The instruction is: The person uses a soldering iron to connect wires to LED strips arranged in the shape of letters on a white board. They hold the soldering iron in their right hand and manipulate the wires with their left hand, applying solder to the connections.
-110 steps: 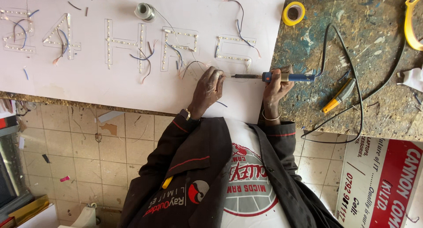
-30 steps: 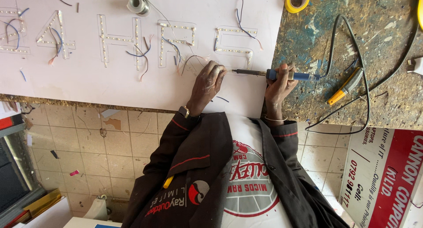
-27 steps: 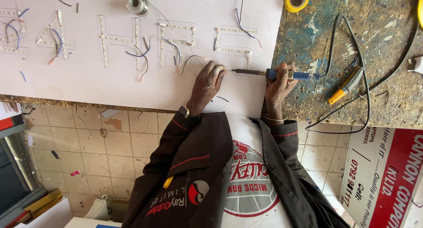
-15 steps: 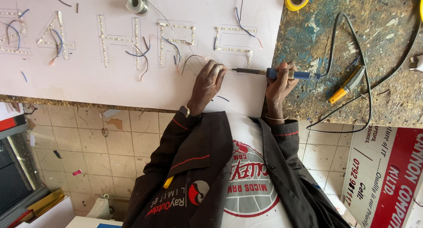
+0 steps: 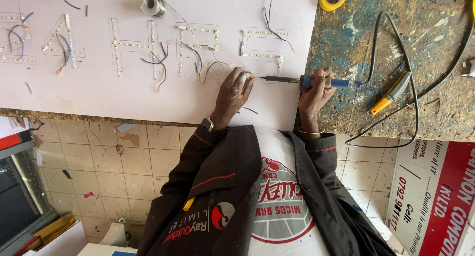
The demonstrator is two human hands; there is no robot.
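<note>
Right hand [image 5: 312, 90] grips a soldering iron [image 5: 307, 81] by its blue handle; the dark metal shaft extends toward the left hand [image 5: 233, 92], whose fingertips press the white board [image 5: 148, 95].

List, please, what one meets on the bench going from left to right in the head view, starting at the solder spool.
Grey spool of solder wire → left hand → blue-handled soldering iron held by right hand → yellow-handled cutters → white plug.
</note>
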